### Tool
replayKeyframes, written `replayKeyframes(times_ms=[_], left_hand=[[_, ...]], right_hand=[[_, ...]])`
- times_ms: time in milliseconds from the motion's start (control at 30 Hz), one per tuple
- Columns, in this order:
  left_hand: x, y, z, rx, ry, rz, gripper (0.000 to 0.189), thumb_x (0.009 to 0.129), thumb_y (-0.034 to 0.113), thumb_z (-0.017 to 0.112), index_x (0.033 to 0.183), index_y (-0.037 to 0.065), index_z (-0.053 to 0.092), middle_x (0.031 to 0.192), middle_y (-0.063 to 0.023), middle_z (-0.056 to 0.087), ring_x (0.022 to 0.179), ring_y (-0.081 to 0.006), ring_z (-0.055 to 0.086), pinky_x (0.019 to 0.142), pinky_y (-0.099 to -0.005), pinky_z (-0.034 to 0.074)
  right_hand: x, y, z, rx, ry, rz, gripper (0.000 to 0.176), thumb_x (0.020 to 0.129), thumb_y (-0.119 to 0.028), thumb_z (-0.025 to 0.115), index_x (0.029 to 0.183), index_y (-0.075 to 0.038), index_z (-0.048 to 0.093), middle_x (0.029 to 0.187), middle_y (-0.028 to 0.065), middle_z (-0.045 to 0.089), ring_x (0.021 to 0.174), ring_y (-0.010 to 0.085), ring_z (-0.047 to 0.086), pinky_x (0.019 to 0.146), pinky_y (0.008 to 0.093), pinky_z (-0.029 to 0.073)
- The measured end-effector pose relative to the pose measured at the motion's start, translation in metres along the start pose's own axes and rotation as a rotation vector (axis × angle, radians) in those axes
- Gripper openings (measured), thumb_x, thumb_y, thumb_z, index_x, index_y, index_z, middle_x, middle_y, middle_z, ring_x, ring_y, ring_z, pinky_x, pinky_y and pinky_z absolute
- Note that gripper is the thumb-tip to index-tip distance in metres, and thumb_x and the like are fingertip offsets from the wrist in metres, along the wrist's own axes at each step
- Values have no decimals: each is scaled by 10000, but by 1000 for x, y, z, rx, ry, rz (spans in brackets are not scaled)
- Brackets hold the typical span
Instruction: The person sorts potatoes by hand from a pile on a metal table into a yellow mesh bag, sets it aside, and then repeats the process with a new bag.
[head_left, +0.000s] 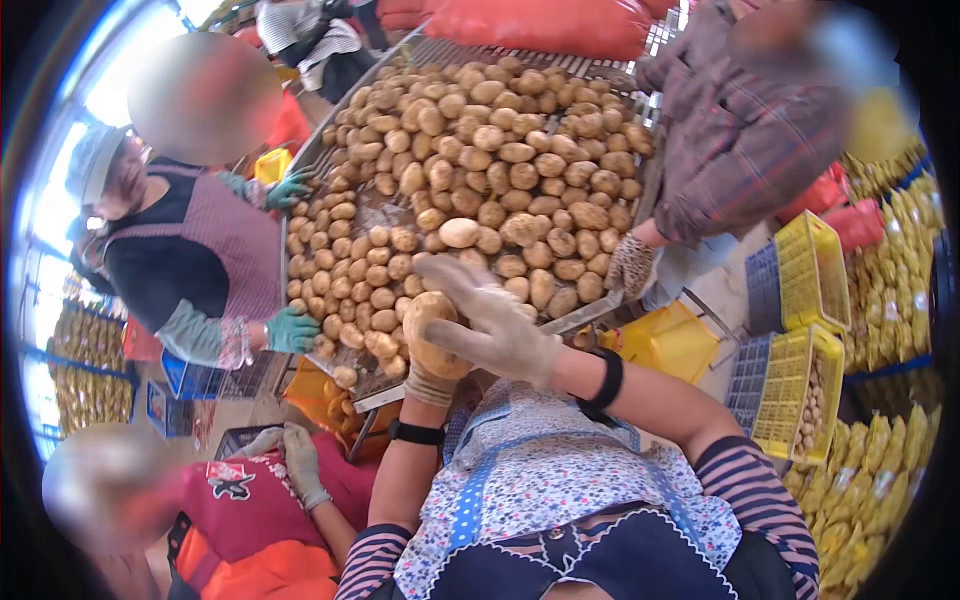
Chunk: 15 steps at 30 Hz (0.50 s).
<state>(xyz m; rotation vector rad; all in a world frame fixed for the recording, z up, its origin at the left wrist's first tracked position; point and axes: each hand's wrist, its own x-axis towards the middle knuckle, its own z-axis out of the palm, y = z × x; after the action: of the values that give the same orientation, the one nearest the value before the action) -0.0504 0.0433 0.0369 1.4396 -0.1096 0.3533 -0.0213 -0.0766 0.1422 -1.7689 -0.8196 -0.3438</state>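
My left hand (pixel 432 388), in a pale work glove with a dark band at the wrist, holds a large brown potato (pixel 425 335) from below. Most of its fingers are hidden behind the potato. My right hand (pixel 500 325), gloved too, passes just over it with fingers stretched out and the thumb across the potato's face; whether it touches cannot be made out. Just beyond both hands, a heap of potatoes (pixel 500 170) covers a metal-framed sorting table (pixel 575 318).
Across the table's left side, a co-worker's green-gloved hand (pixel 291 330) rests at the edge. Another person's patterned glove (pixel 631 265) is at the right edge. Yellow crates (pixel 795 395) stand to the right, near stacked yellow net bags (pixel 880 470). A red-clad person (pixel 250 490) sits at lower left.
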Motion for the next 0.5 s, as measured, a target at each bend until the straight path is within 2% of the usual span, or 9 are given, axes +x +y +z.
replayKeyframes(times_ms=[100,167,200,233,300,367,400,433,500], left_hand=[[-9,-18,7,-451,-208,-236,474,945,376,542,1328,102,485,1214,-78,582,1136,-242,552,902,-374,468],[-17,-29,-8,-870,-352,-446,479,950,456,488,1273,105,533,1143,-78,610,1029,-247,590,811,-376,497],[-22,-30,-15,-1084,-422,-551,497,953,496,461,1245,106,558,1108,-78,624,975,-250,609,766,-378,512],[-26,-32,-20,-1302,-496,-653,523,956,536,435,1218,108,582,1073,-78,638,922,-252,628,720,-379,527],[-15,-2,-9,-1174,-436,-636,515,954,532,436,1225,115,569,1038,-89,641,832,-230,627,616,-356,521],[-6,16,-5,-983,87,-659,518,972,521,415,1273,121,547,1112,-91,640,932,-234,633,722,-371,541],[4,29,-10,-986,129,-672,507,994,480,436,1330,109,513,1219,-85,619,1072,-246,615,865,-406,532],[9,34,-10,-1000,137,-657,507,994,480,436,1330,109,513,1219,-85,619,1072,-246,615,865,-406,532],[16,38,-12,-788,270,-623,498,999,446,480,1372,117,491,1308,-76,584,1188,-253,569,995,-437,481]], right_hand=[[1,17,9,274,-123,210,437,913,-405,606,1158,-45,650,1093,150,676,1052,293,634,911,359,484],[16,24,2,465,-344,608,373,936,-315,653,1161,-17,661,1050,94,700,964,138,629,842,283,508],[17,41,15,484,-151,290,297,937,-312,663,997,-26,718,848,28,709,777,85,631,703,249,519],[13,58,16,616,-151,605,274,947,-277,653,1052,-28,702,865,17,691,798,77,626,718,240,518],[7,63,11,548,18,772,312,977,-313,591,1072,-33,688,899,45,680,827,143,624,771,293,506],[-10,61,3,658,76,784,349,972,-312,603,1178,-32,630,987,52,667,884,151,624,802,292,508],[-17,58,3,777,147,791,426,966,-311,616,1285,-32,571,1074,59,655,941,160,625,833,290,511],[-24,54,11,768,128,787,426,966,-311,616,1285,-32,571,1074,59,655,941,160,625,833,290,511],[-32,44,25,893,98,570,696,909,-283,694,1466,-37,358,1261,71,574,1088,176,589,914,285,501]])
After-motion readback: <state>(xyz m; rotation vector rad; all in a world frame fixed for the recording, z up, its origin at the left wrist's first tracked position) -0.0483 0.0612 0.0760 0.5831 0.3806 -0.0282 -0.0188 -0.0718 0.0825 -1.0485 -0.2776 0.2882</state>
